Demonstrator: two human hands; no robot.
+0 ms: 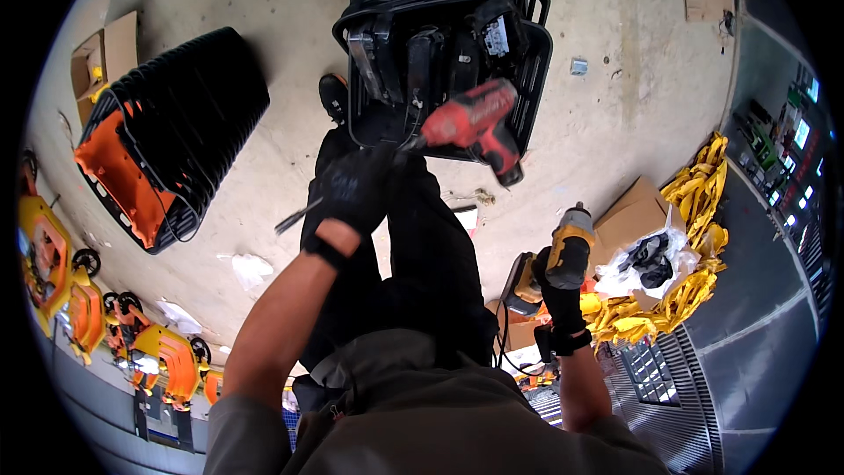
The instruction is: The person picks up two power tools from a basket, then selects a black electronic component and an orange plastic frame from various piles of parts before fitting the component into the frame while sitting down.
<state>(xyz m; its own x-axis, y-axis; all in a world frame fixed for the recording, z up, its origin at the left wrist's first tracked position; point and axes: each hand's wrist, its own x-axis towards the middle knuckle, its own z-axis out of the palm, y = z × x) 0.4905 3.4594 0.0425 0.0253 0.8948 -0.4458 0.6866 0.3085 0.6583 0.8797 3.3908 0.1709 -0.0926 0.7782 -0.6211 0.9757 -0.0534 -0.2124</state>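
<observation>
My left hand (pixel 356 185), in a black glove, is closed round the front end of a red-and-black cordless drill (pixel 470 119), which is blurred by motion. A thin metal shaft (pixel 297 216) sticks out on the other side of this fist; whether it belongs to the drill is hidden. Out to the right, my gloved right hand (pixel 560 299) grips a yellow-and-black cordless impact driver (pixel 571 246), its nose pointing away from me. Beyond the red drill stands a black plastic basket (pixel 543 57) with several dark box-shaped parts (pixel 424 62) inside.
At left lies a long stack of black baskets (pixel 189 114) with an orange panel (pixel 127 171). Yellow straps (pixel 703 185) and an open cardboard box (pixel 629 220) holding plastic bags are at right. Orange wheeled vehicles (pixel 167 356) line the lower left. A small metallic piece (pixel 578 66) rests on the floor.
</observation>
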